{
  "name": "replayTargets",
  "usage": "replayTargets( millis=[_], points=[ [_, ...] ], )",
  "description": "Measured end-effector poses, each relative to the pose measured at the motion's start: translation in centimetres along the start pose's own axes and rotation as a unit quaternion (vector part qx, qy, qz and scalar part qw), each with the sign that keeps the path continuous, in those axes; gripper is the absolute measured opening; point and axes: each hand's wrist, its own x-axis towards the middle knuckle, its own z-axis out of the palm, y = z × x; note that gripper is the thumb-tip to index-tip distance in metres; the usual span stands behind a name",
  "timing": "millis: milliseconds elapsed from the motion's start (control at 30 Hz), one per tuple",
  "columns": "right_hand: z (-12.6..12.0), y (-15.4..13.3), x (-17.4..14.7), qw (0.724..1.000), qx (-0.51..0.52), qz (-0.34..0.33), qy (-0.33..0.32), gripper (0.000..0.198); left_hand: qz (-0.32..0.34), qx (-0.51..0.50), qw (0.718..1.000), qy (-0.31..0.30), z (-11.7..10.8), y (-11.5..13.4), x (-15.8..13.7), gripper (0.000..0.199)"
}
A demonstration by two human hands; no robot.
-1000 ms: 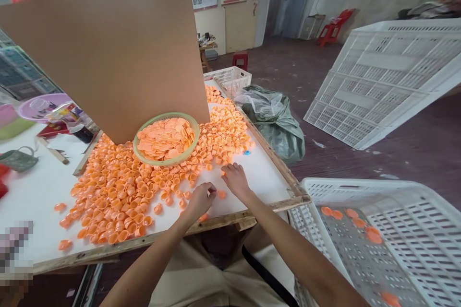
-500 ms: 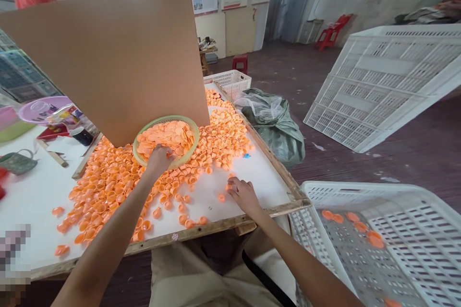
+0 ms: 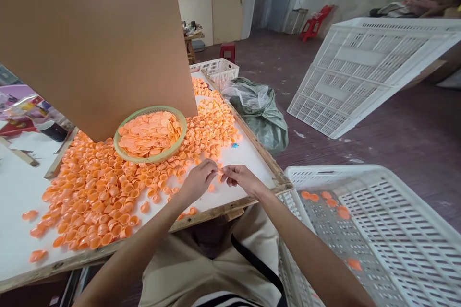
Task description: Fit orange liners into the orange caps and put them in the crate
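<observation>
My left hand (image 3: 200, 180) and my right hand (image 3: 240, 178) meet over the table's front part, fingers pinched and fingertips nearly touching. A bit of orange plastic shows between them, mostly hidden; it looks like a flat disc on the left and a small cup on the right. Behind my left hand stands a green-rimmed basket (image 3: 163, 157) heaped with flat orange discs (image 3: 149, 132). Around it spread a great many small orange cups (image 3: 97, 196), a few lying loose near my hands.
A tall brown board (image 3: 97, 48) rises behind the basket. Wooden strips edge the white table (image 3: 248, 160). To my right sits a white crate (image 3: 396, 211) with several orange discs inside; stacked crates (image 3: 360, 72) and a green sack (image 3: 266, 120) stand beyond.
My left hand has left the disc basket and come right and nearer to meet my right hand. The fingers of both are now pinched together. The view has shifted a little to the right.
</observation>
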Motion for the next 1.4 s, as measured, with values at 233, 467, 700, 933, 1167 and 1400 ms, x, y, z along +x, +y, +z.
replayTargets(
  millis=[233,467,700,933,1167,1400],
  points=[
    [-0.8,3.7,1.1,0.997,-0.031,0.028,0.062,0.026,-0.169,-0.043,0.985,0.015,5.3,-3.5,-0.7,0.020],
    [-0.2,4.2,1.9,0.963,-0.227,0.079,0.119,0.013,-0.276,-0.074,0.956,-0.070,7.1,-5.4,0.4,0.013],
    [-0.7,4.7,2.8,0.967,-0.197,0.066,0.147,0.005,-0.285,-0.089,0.949,-0.098,6.8,-6.1,1.7,0.017],
    [-1.4,5.1,3.4,0.979,-0.151,0.068,0.121,0.007,-0.278,-0.079,0.951,-0.111,6.6,-6.6,2.4,0.017],
    [-1.6,5.3,3.5,0.986,-0.084,0.094,0.111,0.010,-0.323,-0.116,0.929,-0.139,6.2,-6.2,2.9,0.012],
    [-1.6,5.5,2.8,0.991,-0.063,0.067,0.095,0.007,-0.311,-0.134,0.929,-0.148,6.5,-6.2,2.6,0.014]
  ],
)
